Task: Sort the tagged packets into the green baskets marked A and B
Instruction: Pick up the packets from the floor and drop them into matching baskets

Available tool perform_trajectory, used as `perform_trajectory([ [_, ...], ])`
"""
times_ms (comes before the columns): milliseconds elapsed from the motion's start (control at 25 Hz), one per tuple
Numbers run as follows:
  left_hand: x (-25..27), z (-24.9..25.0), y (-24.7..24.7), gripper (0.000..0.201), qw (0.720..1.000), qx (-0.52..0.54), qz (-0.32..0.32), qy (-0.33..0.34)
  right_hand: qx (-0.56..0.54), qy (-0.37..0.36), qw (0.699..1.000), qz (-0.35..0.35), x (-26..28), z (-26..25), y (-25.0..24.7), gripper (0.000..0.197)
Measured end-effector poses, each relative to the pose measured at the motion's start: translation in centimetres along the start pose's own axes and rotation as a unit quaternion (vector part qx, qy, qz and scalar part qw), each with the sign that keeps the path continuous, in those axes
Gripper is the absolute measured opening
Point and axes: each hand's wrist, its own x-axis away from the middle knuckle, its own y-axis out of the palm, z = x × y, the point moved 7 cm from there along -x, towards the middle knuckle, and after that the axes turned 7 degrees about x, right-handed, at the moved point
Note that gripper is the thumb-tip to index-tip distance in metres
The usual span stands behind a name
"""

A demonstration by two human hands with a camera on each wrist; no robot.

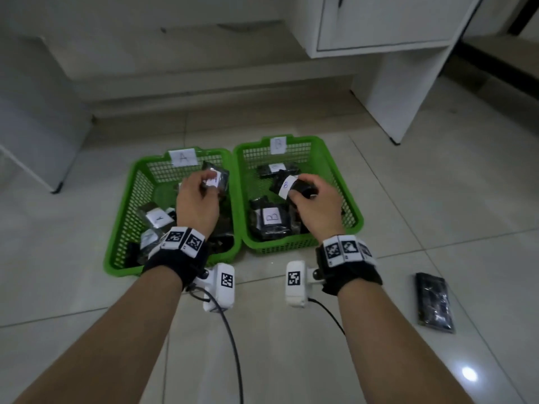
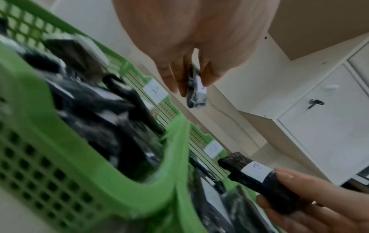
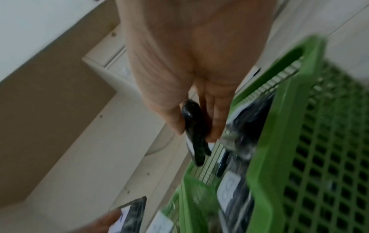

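Observation:
Two green baskets stand side by side on the floor: basket A (image 1: pixel 122 223) on the left, basket B (image 1: pixel 347 196) on the right, each with several black packets inside. Over basket A my left hand (image 1: pixel 201 193) pinches a black packet with a white tag (image 1: pixel 217 179), also seen as the tagged packet (image 2: pixel 196 93) between its fingers. Over basket B my right hand (image 1: pixel 315 196) grips a black packet tagged B (image 1: pixel 287 185); the right wrist view shows that packet (image 3: pixel 194 126) between thumb and fingers. The same B packet (image 2: pixel 255 173) shows in the left wrist view.
One more black packet (image 1: pixel 434 301) lies on the tiled floor right of my right wrist. A white cabinet (image 1: pixel 393 53) stands behind on the right, and white furniture (image 1: pixel 35 118) on the left. Cables run from the wrist cameras.

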Motion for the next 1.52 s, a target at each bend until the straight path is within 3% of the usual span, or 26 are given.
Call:
perform_trajectory([
  [120,-0.8,-2.5,-2.6,0.036,0.983,-0.181,-0.011,-0.038,0.147,-0.059,0.987,-0.016,-0.5,-2.3,4.6,0.035],
  [160,-0.9,-3.5,-2.8,0.038,0.966,-0.254,-0.03,-0.043,0.251,-0.079,0.964,-0.04,-0.6,-2.6,6.3,0.029],
  [240,-0.9,-5.7,-2.6,0.047,0.932,-0.342,-0.097,-0.073,0.45,-0.095,0.883,-0.092,-0.7,-1.8,8.5,0.026],
  [280,-0.8,-6.8,-2.3,0.053,0.917,-0.364,-0.133,-0.098,0.496,-0.098,0.856,-0.103,-0.8,-1.0,8.8,0.031],
  [320,-0.7,-7.7,-2.0,0.057,0.903,-0.383,-0.156,-0.117,0.51,-0.104,0.848,-0.099,-0.6,-0.5,8.4,0.035],
  [400,-0.7,-7.5,-1.3,0.061,0.893,-0.407,-0.154,-0.117,0.467,-0.11,0.876,-0.043,0.0,-0.2,6.3,0.037],
  [520,-0.4,-1.6,2.4,0.048,0.933,-0.343,-0.104,0.028,0.348,-0.072,0.927,0.123,2.8,1.6,-0.6,0.027],
  [600,1.1,3.2,6.4,0.034,0.943,-0.28,-0.111,0.14,0.316,-0.015,0.923,0.219,5.2,4.7,-5.7,0.025],
  [680,3.9,7.6,11.2,0.029,0.932,-0.241,-0.163,0.216,0.336,0.113,0.899,0.259,7.9,9.7,-10.9,0.037],
  [760,7.1,10.0,15.2,0.024,0.915,-0.224,-0.229,0.245,0.356,0.295,0.855,0.236,11.2,15.1,-15.1,0.055],
  [840,9.6,9.7,18.3,0.024,0.9,-0.228,-0.296,0.224,0.353,0.4,0.827,0.178,14.0,19.0,-17.5,0.06],
  [920,10.8,8.5,19.8,0.024,0.897,-0.221,-0.335,0.187,0.324,0.37,0.855,0.164,14.6,19.9,-18.1,0.051],
  [1000,11.0,7.5,20.0,0.024,0.908,-0.174,-0.35,0.15,0.109,0.29,0.92,0.241,13.7,17.8,-18.0,0.031],
  [1080,10.3,7.2,19.3,0.023,0.931,-0.088,-0.339,0.104,-0.169,0.238,0.922,0.253,11.5,14.4,-16.8,0.026],
  [1160,8.7,7.2,18.3,0.021,0.942,0.058,-0.329,0.019,-0.303,0.207,0.917,0.158,8.2,10.3,-14.1,0.032],
  [1240,7.0,7.4,16.9,0.028,0.911,0.232,-0.329,-0.092,-0.307,0.182,0.932,0.062,5.1,6.5,-10.9,0.033],
  [1320,5.2,7.0,15.3,0.032,0.885,0.322,-0.305,-0.14,-0.255,0.177,0.95,0.027,3.3,4.4,-7.5,0.025],
  [1400,3.3,5.6,13.3,0.028,0.904,0.325,-0.247,-0.128,-0.203,0.18,0.962,0.029,2.6,2.9,-4.5,0.021],
  [1520,0.2,1.5,10.6,0.027,0.919,0.322,-0.154,-0.167,-0.155,0.159,0.974,0.038,2.1,0.7,-0.5,0.035],
])
